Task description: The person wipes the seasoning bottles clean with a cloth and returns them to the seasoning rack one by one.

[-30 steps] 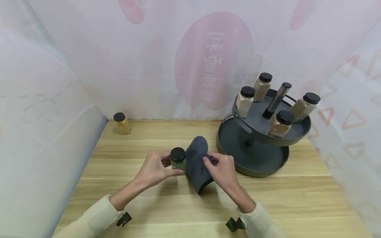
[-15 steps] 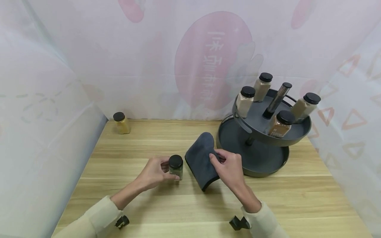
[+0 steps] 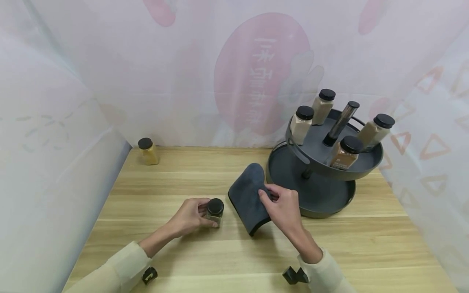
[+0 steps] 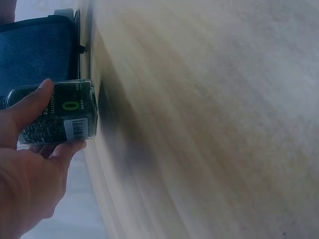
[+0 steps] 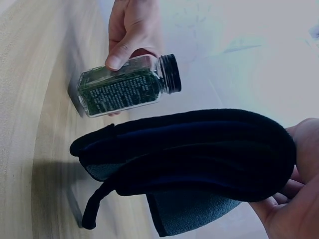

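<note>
My left hand (image 3: 189,218) grips a square glass spice jar (image 3: 215,207) with a black lid, thumb on the near side and fingers behind. Green dried herbs fill the jar (image 4: 57,112) in the left wrist view, where its base is close over the wooden table. To the right, my right hand (image 3: 283,205) pinches a folded dark grey cloth (image 3: 248,199) with black edging. The cloth hangs draped from the fingertips, a gap apart from the jar. Seen from the right wrist, the folded cloth (image 5: 199,149) covers part of the fingers.
A two-tier dark grey rack (image 3: 311,195) stands at the right. Its upper tray carries several black-lidded spice jars, including a reddish-brown one (image 3: 344,154) at the front. A yellow spice jar (image 3: 149,152) stands at the back left. Patterned white sheets (image 3: 183,81) enclose the table.
My left hand has lowered the jar towards the table and slightly nearer to me. My right hand has drawn the cloth rightward, away from the jar, then held it nearly still.
</note>
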A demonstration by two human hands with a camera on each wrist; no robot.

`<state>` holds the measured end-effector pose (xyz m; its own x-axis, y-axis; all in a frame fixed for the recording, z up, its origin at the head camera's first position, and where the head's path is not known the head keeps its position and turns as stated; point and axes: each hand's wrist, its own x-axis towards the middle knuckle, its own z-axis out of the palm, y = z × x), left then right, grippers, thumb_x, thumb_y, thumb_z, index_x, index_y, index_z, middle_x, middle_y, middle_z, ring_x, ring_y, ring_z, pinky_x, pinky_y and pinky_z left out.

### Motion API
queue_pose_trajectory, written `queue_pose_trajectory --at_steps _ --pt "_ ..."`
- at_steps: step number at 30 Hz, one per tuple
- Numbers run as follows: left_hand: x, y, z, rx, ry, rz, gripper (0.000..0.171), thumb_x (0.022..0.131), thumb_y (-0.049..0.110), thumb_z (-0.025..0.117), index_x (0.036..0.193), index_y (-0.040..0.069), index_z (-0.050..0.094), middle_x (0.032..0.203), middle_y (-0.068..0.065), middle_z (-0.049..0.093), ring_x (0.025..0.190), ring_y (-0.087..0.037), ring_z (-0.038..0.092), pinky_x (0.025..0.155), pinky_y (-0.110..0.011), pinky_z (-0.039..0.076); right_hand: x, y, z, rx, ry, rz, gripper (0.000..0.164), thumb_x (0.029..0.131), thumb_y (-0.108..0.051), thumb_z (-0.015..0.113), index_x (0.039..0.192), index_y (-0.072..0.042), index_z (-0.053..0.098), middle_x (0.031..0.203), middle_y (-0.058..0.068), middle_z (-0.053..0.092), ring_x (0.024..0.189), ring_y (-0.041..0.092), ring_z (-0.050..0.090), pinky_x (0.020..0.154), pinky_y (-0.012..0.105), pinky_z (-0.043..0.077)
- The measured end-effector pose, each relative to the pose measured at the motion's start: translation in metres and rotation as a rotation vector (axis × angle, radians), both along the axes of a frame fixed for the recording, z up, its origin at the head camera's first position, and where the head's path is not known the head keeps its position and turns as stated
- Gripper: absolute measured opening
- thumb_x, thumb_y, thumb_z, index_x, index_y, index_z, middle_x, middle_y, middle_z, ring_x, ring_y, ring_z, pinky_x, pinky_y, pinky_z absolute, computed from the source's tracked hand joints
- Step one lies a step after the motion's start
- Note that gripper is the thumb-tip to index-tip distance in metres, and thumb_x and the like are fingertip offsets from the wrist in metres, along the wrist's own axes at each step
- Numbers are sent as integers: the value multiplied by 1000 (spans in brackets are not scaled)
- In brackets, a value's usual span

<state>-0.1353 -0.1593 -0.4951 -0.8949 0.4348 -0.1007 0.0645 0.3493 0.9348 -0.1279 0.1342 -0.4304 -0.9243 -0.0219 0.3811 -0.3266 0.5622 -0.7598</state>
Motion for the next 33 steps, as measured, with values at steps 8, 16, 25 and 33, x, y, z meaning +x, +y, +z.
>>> queue_pose_trajectory --at_steps 8,16,25,33 --pt "0 -2 -5 -3 -1 -7 57 81 4 91 132 -6 67 130 -20 72 128 -41 65 105 -39 54 2 -1 -1 -6 -15 3 18 92 -7 80 108 1 82 100 16 80 86 25 79 74 44 65" --pt "-1 -3 -9 9 18 -34 46 78 -1 91 120 -1 72 121 -15 76 122 -34 70 100 -30 57 3 -2 -6 -12 -6 27 14 92 -6 79 105 -2 83 93 11 81 79 18 78 69 35 64" --pt "-2 -5 -10 -9 47 -51 43 78 2 92 117 3 74 118 -10 77 118 -27 72 100 -30 57 2 -3 -6 -14 -1 36 14 93 -6 79 106 -2 83 95 12 81 80 19 78 71 38 64" --pt "4 -2 -12 -104 125 15 62 77 16 97 131 4 69 127 -10 74 121 -29 70 104 -36 55 2 -5 -7 -12 2 40 15 92 -6 79 106 -1 83 95 13 81 80 20 79 70 39 65"
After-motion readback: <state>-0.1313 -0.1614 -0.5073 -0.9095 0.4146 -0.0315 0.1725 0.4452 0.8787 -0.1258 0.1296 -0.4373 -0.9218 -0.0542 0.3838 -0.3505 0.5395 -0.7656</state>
